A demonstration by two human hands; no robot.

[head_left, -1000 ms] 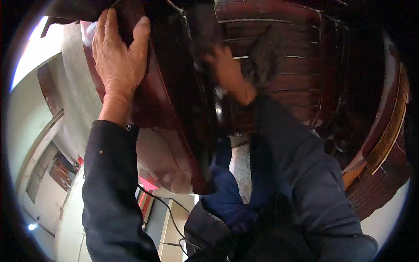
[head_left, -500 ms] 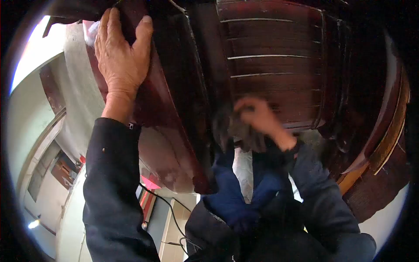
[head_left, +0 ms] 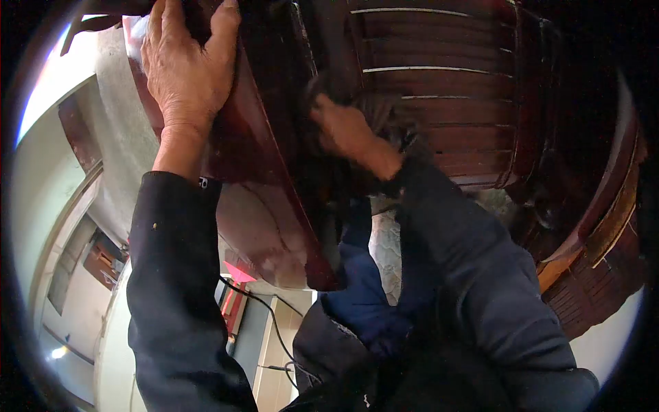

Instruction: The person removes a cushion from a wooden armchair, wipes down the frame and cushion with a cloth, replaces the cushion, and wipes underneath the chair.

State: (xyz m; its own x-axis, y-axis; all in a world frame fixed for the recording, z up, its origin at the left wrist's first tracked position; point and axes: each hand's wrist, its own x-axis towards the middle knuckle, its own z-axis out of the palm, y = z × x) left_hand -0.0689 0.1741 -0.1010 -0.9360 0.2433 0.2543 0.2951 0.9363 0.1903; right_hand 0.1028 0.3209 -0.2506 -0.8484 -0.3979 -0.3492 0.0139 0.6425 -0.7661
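Dark red, glossy wooden furniture (head_left: 257,172) with a slatted panel (head_left: 446,82) fills the upper middle. My left hand (head_left: 189,65) lies on its upper left edge, with the fingers apart and nothing held. Lower and to the right, my right hand (head_left: 343,127) is closed on a dark cloth (head_left: 395,120), pressed against the dark inner side of the wood beside the slats. The cloth is blurred and partly lost against the dark wood, and some of my right fingers are hidden.
A curved wooden piece with a rough brown edge (head_left: 614,223) stands at the far right. At the lower left are a black cable (head_left: 273,323), a pink-red object (head_left: 238,271) and a pale wall (head_left: 41,172). My legs are below the furniture.
My right hand and the cloth went down toward my legs, then back up and left along the wood. My left hand stays on the edge; the view has shifted slightly.
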